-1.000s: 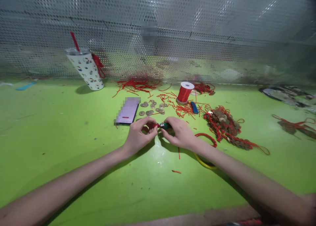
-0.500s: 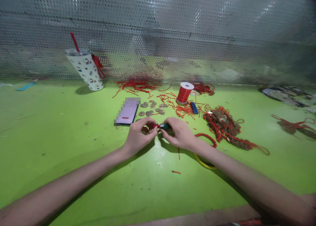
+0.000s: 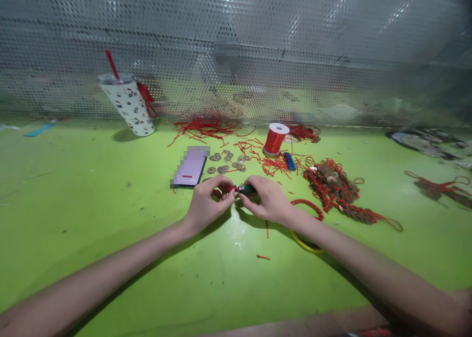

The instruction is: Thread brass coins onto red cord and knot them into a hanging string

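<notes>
My left hand [image 3: 214, 197] is closed, pinching a knotted red cord [image 3: 232, 188] between thumb and fingers. My right hand [image 3: 267, 198] is closed around a green lighter [image 3: 246, 189], its metal end turned toward the cord and close against it. I cannot tell whether a flame is lit. Just beyond my hands lie several round bronze-coloured coins [image 3: 223, 169]. A phone [image 3: 191, 167] lies beyond my left hand. To the right, a pile of coins strung on red cord [image 3: 334, 180] rests on the green table [image 3: 147, 258].
A spool of red cord [image 3: 275, 140] stands behind my hands, beside a blue lighter [image 3: 289, 161] and red cord scraps [image 3: 271, 166]. A red and yellow ring [image 3: 308, 248] lies under my right forearm. A white tumbler [image 3: 129, 103] stands back left, before a perforated metal panel [image 3: 177, 76].
</notes>
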The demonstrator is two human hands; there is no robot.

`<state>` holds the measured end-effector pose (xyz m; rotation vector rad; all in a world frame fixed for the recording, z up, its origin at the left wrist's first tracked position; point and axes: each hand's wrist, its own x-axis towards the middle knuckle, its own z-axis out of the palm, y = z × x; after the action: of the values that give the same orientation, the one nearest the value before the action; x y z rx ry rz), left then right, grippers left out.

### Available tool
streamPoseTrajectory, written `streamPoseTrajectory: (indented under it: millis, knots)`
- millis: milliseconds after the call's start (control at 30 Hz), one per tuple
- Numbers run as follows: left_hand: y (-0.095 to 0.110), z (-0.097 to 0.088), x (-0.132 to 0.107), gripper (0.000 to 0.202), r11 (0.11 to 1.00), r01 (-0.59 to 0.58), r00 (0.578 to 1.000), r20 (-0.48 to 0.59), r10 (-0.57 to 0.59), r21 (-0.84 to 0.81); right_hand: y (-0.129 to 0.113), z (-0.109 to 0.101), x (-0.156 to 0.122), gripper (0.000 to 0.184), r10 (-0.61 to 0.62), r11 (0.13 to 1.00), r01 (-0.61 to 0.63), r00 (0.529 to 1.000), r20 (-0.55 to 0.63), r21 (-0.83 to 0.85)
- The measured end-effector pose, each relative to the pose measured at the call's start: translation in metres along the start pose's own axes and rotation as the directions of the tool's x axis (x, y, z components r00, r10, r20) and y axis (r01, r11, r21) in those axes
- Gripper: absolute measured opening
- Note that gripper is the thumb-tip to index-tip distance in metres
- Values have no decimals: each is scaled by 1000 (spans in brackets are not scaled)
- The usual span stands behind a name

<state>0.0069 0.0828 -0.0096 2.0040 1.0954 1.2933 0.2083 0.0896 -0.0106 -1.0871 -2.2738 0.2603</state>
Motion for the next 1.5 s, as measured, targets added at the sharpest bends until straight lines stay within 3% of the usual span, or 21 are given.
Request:
streamPoseTrajectory:
  millis: [233, 367, 467, 533, 633, 733, 867, 967, 1067, 1167, 1367, 1500]
  knots:
    - [2, 1, 1, 4, 1000, 3, 1000, -16, -3, 17, 0, -3, 1, 29, 156, 980, -146, 985, -70, 134]
    - [2, 0, 0, 4, 1000, 13, 1000, -10, -13, 22, 0, -8, 4, 34, 165, 978, -144, 977, -134, 151]
    - [2, 0, 0, 5, 1000, 13, 1000, -9, -13, 13, 2, -15, 10, 36, 144, 989, -141, 982, -125, 33]
    - [3, 0, 0, 5, 1000, 7, 1000, -4, -7, 6, 7, -23, 13, 35, 147, 979, -158, 985, -87, -133]
    - [4, 0, 0, 5, 1000, -2, 1000, 9, 2, 2, 21, -34, 17, 35, 176, 899, -170, 984, -23, -403]
    - [5, 0, 1, 5, 1000, -12, 1000, 12, 12, 7, 34, -41, 19, 40, 176, 845, -101, 980, 94, -525]
    - [4, -1, 0, 5, 1000, -18, 1000, 14, 18, 12, 31, -39, 20, 32, 59, 826, -26, 997, 40, -563]
    - [2, 0, -1, 4, 999, -28, 999, 18, 28, 20, 17, -31, 21, 23, -147, 926, 153, 988, 45, -345]
    - [1, 0, -2, 4, 999, -25, 1000, 11, 25, 28, 5, -19, 18, 21, -312, 929, 319, 948, 69, -189]
    - [2, 0, -1, 4, 1000, 4, 1000, 17, -4, -8, 1, -10, 14, 20, -356, 910, 361, 933, 62, -205]
    - [2, -2, 6, 7, 962, 191, 981, 64, -182, -193, 4, -4, 10, 16, -360, 911, 367, 930, 68, -191]
    - [3, -3, 7, 9, 945, 223, 974, 92, -206, -240, 4, -2, 10, 14, -358, 915, 356, 933, 24, -191]
